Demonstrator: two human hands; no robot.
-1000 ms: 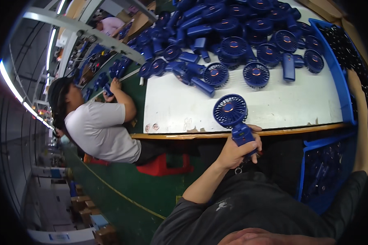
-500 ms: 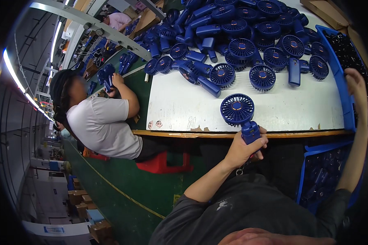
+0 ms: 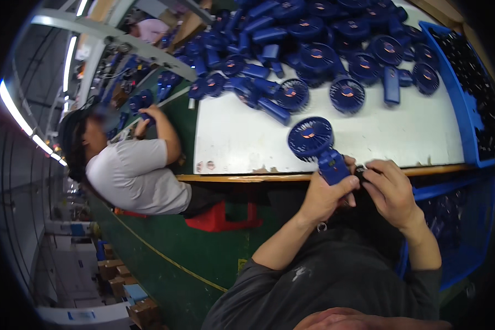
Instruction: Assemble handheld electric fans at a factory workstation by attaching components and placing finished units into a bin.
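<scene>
My left hand [image 3: 325, 199] is closed around the handle of a blue handheld fan [image 3: 312, 138], its round grille tilted up to the left over the table's front edge. Close beside that handle, my right hand [image 3: 395, 195] pinches a small dark part [image 3: 360, 169] between thumb and fingertips; its exact kind is too small to make out. Many more blue handheld fans [image 3: 346, 94] lie heaped on the white tabletop [image 3: 242, 144] beyond my hands.
A blue bin [image 3: 457, 102] of small black parts stands at the table's right end. Below it is a blue crate [image 3: 481, 220] with dark items. On the left a co-worker [image 3: 132, 173] handles blue fans, near a red stool [image 3: 221, 218].
My right hand has come from the bin of black parts to the fan's handle, now with a small dark part in its fingers. The held fan has tilted slightly and shifted left.
</scene>
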